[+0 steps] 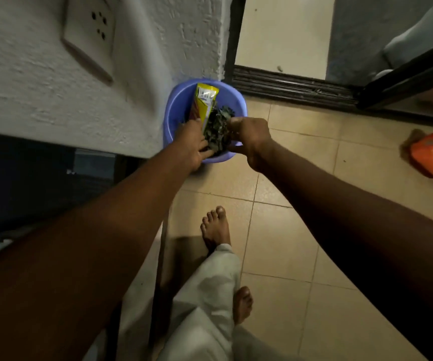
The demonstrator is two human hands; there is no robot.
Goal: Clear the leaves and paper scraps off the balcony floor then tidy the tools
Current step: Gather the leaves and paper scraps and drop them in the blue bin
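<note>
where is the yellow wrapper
Head view, upper centre: the yellow wrapper stands in the blue basin by the white wall, just left of the leaf clump.

The tub (176, 108) looks like smooth, glossy plastic. The wrapper (202, 102) in it is shiny, the wall (28, 82) rough plaster, the floor (301, 230) smooth tile.

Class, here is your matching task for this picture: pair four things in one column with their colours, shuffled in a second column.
Things:
1 tub
2 wrapper
3 leaves
4 floor

Colours:
a yellow
b beige
c blue
d dark green

Pairs: 1-c, 2-a, 3-d, 4-b
</note>
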